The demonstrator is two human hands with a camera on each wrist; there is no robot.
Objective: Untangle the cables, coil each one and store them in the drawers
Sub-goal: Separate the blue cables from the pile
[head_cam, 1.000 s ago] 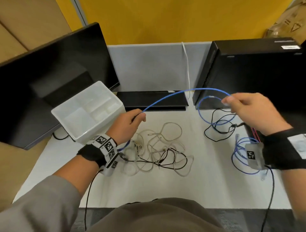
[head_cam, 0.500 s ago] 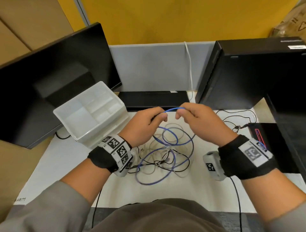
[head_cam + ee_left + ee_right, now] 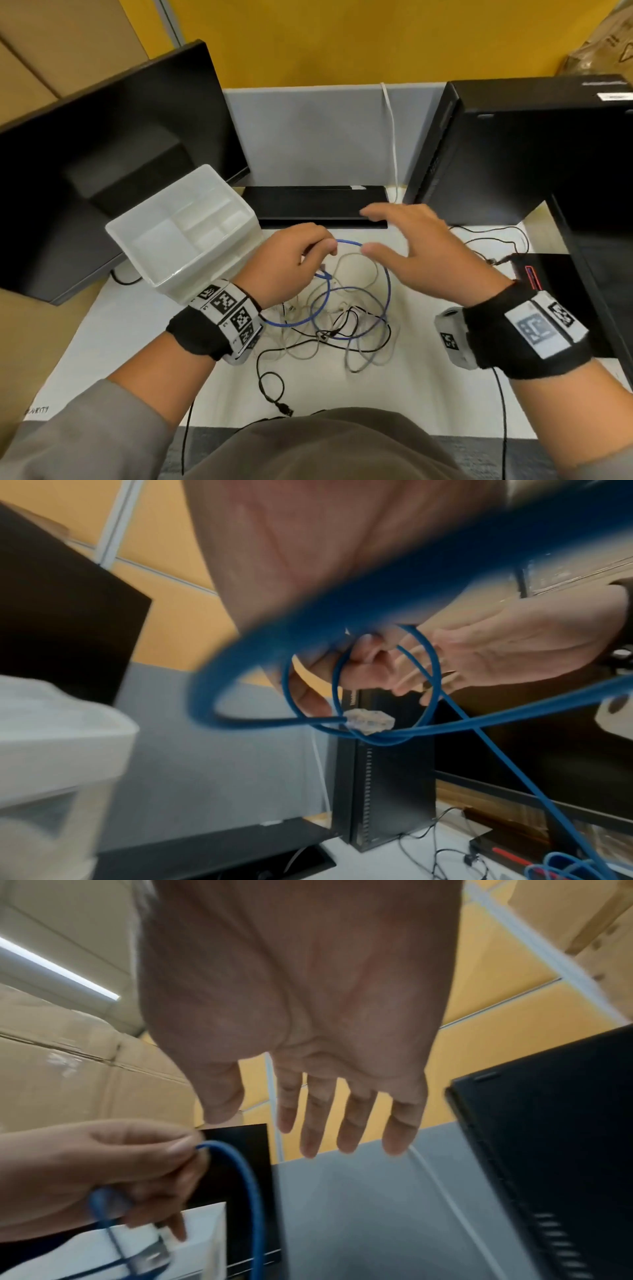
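My left hand point(image 3: 317, 251) pinches the blue network cable point(image 3: 388, 286) at the top of its coil, and the loops hang over the desk. The cable's clear plug point(image 3: 368, 721) dangles inside the loops in the left wrist view. Just right of the coil, my right hand point(image 3: 380, 233) hovers open with fingers spread and holds nothing. The right wrist view shows its straight fingers point(image 3: 318, 1123) and the left hand point(image 3: 103, 1172) gripping the blue cable point(image 3: 245, 1177). A tangle of grey and black cables point(image 3: 346, 329) lies under the coil.
A white drawer organiser point(image 3: 181, 236) with open top compartments stands left of my hands. A black monitor point(image 3: 102, 164) is at the left, a black computer tower point(image 3: 513, 147) at the right, a flat black stand point(image 3: 318, 205) behind. A black cable end point(image 3: 284, 407) lies near the desk's front edge.
My right hand carried the blue cable from the right over to my left hand, forming loops, then let go and opened. The left hand now holds the coil alone.
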